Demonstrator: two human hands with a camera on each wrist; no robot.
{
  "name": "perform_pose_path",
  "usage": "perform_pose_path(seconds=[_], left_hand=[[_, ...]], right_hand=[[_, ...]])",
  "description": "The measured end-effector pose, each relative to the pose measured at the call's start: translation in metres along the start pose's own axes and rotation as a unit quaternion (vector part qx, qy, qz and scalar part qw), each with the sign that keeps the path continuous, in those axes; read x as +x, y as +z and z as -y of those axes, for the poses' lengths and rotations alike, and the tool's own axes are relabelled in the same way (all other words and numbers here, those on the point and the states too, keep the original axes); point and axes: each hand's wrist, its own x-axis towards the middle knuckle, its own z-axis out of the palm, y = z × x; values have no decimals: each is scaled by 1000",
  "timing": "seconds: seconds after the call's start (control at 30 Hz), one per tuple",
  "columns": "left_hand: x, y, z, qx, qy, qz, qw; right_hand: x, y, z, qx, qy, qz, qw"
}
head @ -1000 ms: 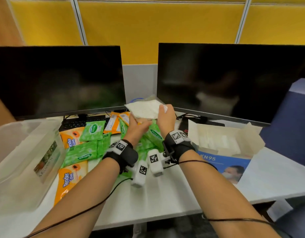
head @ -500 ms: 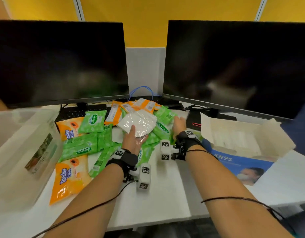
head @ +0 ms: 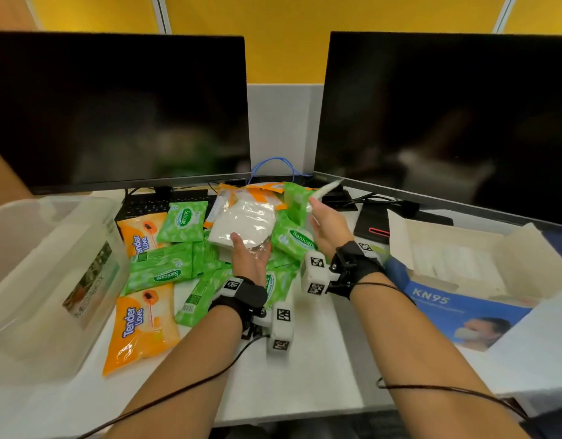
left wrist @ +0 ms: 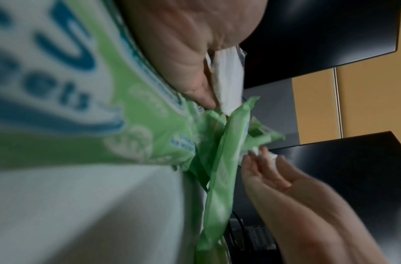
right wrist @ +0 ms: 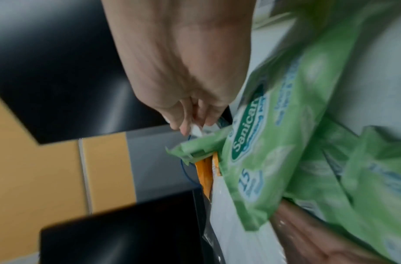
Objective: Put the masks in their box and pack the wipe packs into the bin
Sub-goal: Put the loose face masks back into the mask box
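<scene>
Mask step in hand; my left hand (head: pixel 249 259) gripped a wrapped mask (head: pixel 243 224) over the wipe packs (head: pixel 165 267) on the worktop (head: pixel 308 372); right hand (head: pixel 328 224) pinched another mask (head: pixel 325 189); next, I judged, carry both to the mask box (head: pixel 482 267).

Left hand (head: pixel 249 259) under a wrapped mask (head: pixel 243 221); right hand (head: pixel 328 226) pinching another mask (head: pixel 327 188).

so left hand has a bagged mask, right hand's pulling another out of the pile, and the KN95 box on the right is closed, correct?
Not quite: the KN95 box is open, its flaps up and white contents showing, as the head view shows. The rest holds: the left hand holds a bagged mask, and the right hand pinches another white mask at the pile.
</scene>
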Motion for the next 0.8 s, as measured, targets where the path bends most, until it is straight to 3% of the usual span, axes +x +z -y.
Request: perform_pose_path(seconds=[0.13, 0.23, 0.33, 0.47, 0.57, 0.63, 0.73, 0.8], left_hand=[[-2, 4, -8, 21, 13, -11, 1000], [-5, 8, -31, 82, 77, -55, 992], [-9, 3, -69, 199, 182, -173, 947], [-29, -28, -114, 368, 261, -266, 852], [-39, -62, -123, 514, 195, -319, 772], [-46, -78, -122, 575, 109, -325, 743], [-49, -88, -120, 612, 22, -304, 729], [-32, -94, -120, 589, -6, -297, 751]], right_hand=[[-21, 12, 13, -35, -19, 86, 995], [-27, 19, 32, -25, -66, 85, 994], [-34, 25, 50, -29, -116, 83, 989], [-50, 34, 41, -65, -113, 80, 988], [-58, 36, 19, -74, -55, 56, 994], [-64, 37, 6, -88, -20, 40, 995], [-72, 38, -2, -93, 15, 20, 995], [-76, 39, -1, -107, 17, 11, 994]])
